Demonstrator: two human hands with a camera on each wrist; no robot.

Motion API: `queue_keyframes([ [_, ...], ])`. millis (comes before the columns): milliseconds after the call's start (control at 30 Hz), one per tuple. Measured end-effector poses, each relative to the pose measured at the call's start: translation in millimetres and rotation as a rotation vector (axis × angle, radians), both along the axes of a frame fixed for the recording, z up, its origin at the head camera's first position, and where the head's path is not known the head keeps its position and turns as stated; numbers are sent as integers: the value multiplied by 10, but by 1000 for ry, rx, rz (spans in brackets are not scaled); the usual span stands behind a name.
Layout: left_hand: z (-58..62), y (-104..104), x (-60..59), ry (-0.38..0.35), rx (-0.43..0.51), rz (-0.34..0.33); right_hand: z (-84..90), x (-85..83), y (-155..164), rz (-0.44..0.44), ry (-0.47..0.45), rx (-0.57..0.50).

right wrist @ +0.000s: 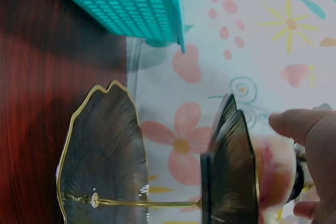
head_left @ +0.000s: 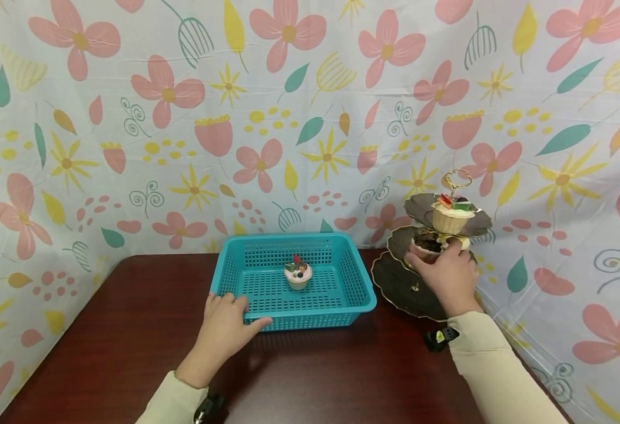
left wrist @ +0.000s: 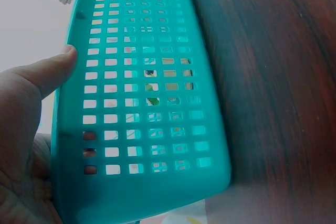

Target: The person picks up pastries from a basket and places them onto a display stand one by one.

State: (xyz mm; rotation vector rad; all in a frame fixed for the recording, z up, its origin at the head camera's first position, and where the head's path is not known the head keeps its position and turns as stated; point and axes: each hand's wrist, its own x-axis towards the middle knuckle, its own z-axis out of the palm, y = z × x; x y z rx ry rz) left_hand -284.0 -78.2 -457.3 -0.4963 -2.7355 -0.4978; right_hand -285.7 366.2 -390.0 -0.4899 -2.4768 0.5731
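Observation:
My left hand [head_left: 224,324] grips the near-left rim of a turquoise plastic basket [head_left: 310,323]; the left wrist view shows the thumb on the outer side of the rim. A small cupcake [head_left: 298,277] with pink frosting and fruit-like toppings sits in the basket. My right hand [head_left: 450,277] reaches to the middle tier of a three-tier stand [head_left: 405,288]. Its thumb and fingers are spread about a dark-topped cupcake [right wrist: 275,169]; in the right wrist view a slight gap shows beside the thumb. Another cupcake [head_left: 451,218] stands on the top tier.
The stand has dark, gold-edged plates and a gold ring handle [head_left: 457,178]. It is close to the basket's right side, near the patterned cloth [head_left: 310,118] behind the dark wooden table [head_left: 145,312]. Cloth also hangs along both sides.

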Motion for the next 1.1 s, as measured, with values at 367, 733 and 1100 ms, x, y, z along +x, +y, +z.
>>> queue_keyframes([
  [367, 3, -6, 8, 3, 5, 6, -47, 121, -476, 72, 145, 120],
  [733, 29, -8, -12, 13, -6, 2, -28, -81, -1162, 349, 61, 108],
  [1100, 15, -13, -1, -4, 7, -4, -95, -655, -1746, 605, -270, -232],
])
